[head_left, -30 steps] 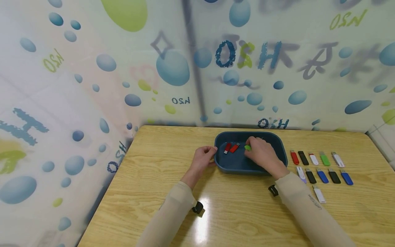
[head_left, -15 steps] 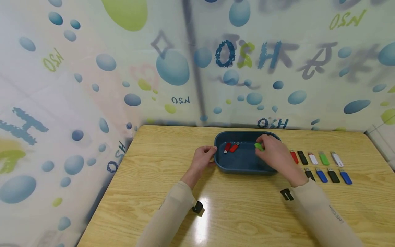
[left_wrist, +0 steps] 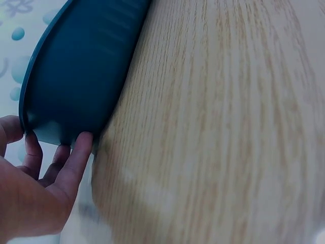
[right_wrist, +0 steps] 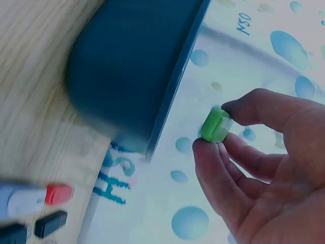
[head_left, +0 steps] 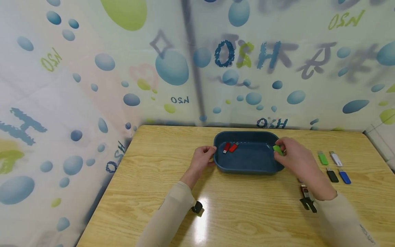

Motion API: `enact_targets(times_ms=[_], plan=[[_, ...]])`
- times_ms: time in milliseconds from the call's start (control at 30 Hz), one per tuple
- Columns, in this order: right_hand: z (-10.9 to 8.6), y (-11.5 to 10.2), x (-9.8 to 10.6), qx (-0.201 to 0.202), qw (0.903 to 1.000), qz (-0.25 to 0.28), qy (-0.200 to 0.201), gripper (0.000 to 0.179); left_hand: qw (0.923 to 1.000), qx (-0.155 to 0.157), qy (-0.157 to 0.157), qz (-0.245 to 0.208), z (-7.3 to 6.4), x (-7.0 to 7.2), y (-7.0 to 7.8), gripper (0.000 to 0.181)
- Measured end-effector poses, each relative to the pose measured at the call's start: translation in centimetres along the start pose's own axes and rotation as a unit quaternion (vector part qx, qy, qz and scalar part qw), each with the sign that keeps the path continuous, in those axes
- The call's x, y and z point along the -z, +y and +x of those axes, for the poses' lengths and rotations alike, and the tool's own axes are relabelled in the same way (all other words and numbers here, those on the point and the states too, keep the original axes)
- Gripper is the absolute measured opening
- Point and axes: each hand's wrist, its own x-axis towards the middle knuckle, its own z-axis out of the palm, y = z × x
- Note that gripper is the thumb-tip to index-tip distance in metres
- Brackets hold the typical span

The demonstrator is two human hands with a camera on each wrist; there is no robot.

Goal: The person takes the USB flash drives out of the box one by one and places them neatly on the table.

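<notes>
A dark blue plastic bin (head_left: pixel 250 171) stands on the wooden table, with two red USB sticks (head_left: pixel 233 148) lying at its left end. My left hand (head_left: pixel 203 158) holds the bin's left end, thumb at the rim and fingertips (left_wrist: pixel 84 137) against the outer wall. Between thumb and fingertips, my right hand (head_left: pixel 296 157) pinches a green USB stick (head_left: pixel 277 149) close over the bin's right rim. In the right wrist view this green stick (right_wrist: pixel 216 124) appears end-on, raised above rim height.
Right of the bin, USB sticks lie in rows: a green one (head_left: pixel 323 158), a white one (head_left: pixel 336 159), a black one (head_left: pixel 332 175) and a blue one (head_left: pixel 344 176). My right forearm hides others. A patterned curtain (head_left: pixel 172 113) hangs behind the table (head_left: pixel 169 151).
My right hand has moved rightward from inside the bin to its right rim, carrying the green USB stick. The left hand stays at the bin's left end.
</notes>
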Motion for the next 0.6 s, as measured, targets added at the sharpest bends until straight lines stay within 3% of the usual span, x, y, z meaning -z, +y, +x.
enact_targets(times_ms=[600], plan=[[-4.3, 3.8, 1.8, -0.028, 0.9996, -0.009, 0.003, 0.04, 1.0, 0.005, 0.003, 0.007, -0.2, 0.1, 0.4, 0.035]])
